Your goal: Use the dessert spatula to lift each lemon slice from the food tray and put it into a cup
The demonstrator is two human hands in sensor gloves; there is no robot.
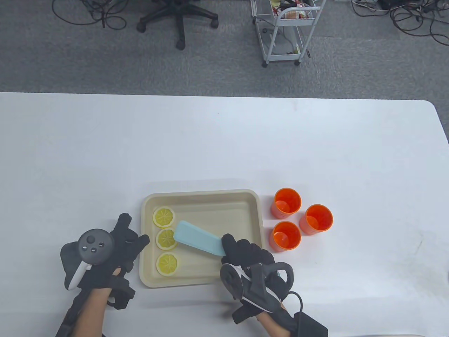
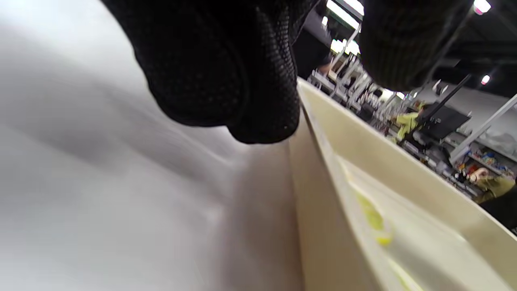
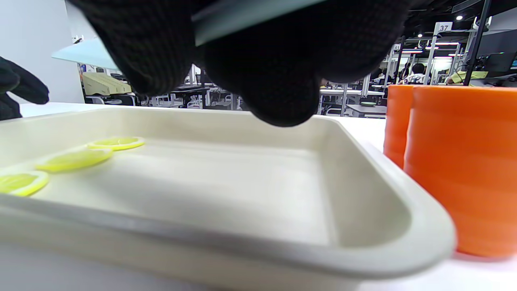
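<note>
**Scooping stock: lemon slices, three, in tray**

Lying flat in a column along the left side of the food tray [image 1: 254, 210]: lemon slices [image 1: 167, 238], thin, probably light and floppy; best lifted from beneath. Dessert spatula [image 1: 198, 241], pale blue, stiff-looking, gripped at its handle end by the right hand [image 1: 250, 258], blade edge over the middle slice. Left hand [image 1: 119, 242], fingers extended, touches the tray's left rim. Three orange cups [image 1: 287, 202] stand just right of the tray.
</note>
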